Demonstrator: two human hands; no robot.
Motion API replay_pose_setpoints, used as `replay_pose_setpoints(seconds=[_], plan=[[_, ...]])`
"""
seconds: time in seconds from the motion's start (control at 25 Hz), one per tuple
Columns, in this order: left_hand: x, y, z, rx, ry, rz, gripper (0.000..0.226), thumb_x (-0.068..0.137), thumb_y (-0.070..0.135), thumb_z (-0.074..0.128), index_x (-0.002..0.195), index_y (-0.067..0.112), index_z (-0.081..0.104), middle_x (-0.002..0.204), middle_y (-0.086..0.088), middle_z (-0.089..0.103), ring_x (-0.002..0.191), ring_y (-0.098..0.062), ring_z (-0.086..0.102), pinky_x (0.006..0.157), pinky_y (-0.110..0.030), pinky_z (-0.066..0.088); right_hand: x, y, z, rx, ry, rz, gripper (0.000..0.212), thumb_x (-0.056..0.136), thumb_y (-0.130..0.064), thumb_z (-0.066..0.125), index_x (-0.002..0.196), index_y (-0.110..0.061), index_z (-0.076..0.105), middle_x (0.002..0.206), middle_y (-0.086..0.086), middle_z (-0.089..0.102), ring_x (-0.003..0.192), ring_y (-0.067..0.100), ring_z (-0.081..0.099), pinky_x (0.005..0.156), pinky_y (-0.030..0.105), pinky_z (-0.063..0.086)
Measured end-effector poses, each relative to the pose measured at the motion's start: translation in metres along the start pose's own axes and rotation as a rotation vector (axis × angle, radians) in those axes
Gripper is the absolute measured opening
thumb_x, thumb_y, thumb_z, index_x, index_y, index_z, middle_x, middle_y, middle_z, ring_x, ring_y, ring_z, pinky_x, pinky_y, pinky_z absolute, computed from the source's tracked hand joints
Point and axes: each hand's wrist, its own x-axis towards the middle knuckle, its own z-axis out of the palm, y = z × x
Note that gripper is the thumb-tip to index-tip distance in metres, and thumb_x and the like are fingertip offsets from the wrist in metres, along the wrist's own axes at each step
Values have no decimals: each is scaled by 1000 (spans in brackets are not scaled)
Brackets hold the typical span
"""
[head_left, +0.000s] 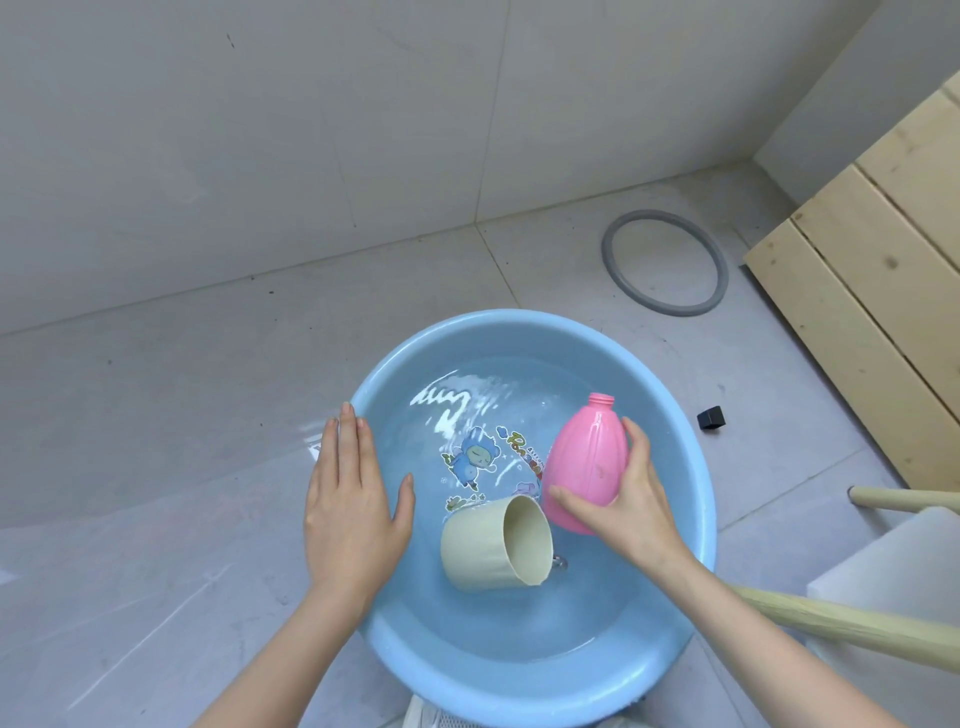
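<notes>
The work in hand looks like washing in the blue basin (519, 319). The right hand (631, 512) has its fingers (569, 501) wrapped round the lower body of the pink bottle (584, 457), which is uncapped and held tilted over the water at the basin's right side, neck pointing away. The left hand (348, 504) lies flat with straight, released fingers at the left rim — whether it presses the rim or only hovers is hard to tell. A beige cup (483, 551) lies on its side in the shallow water, just beside the bottle's base.

Next, I judge, the bottle's mouth must be tipped down into the water to fill it, which calls for a steadied basin.

The basin sits on a grey tiled floor (156, 415) near a tiled wall — a grey ring (665, 262), pale wooden planks (857, 291) and a small black block (710, 417) lie beyond.
</notes>
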Motion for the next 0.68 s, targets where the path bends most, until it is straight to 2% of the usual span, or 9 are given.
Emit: replay_pose_setpoints(seconds=[0.2,0.32,0.4,0.52,0.68], plan=[[0,0,-1,-15,-13,-6,73,88,45,32,142,-4,35,154,-15,28,140,-31,29,100,-45,42,-15,-10,-17,13,32,-73,114,63,-40,85,148,-30,10,148,-8,30,129,17,40,96,28,38],[0,-1,1,-32,-3,0,74,87,47,31,143,-3,34,155,-14,27,141,-30,27,102,-45,40,-24,-19,-28,81,82,-96,106,61,-36,87,144,-29,21,141,-11,37,123,13,44,93,26,39],[0,-4,3,-56,0,8,76,86,49,30,144,-1,33,156,-13,24,142,-29,24,106,-46,36,-29,-24,-36,145,107,-121,99,59,-33,89,136,-35,27,132,-13,43,117,12,49,89,27,42],[3,-7,1,-124,-32,12,84,83,56,25,147,1,26,158,-11,15,145,-28,14,114,-48,24,-36,-34,-49,203,144,-171,97,54,-35,91,126,-44,27,123,-22,44,114,13,52,89,33,48],[4,8,-24,-194,-67,59,89,79,63,20,148,7,28,160,-8,6,147,-21,0,116,-42,2,-48,-46,-66,229,169,-301,97,47,-38,88,120,-45,24,121,-38,35,114,4,50,87,22,46]])
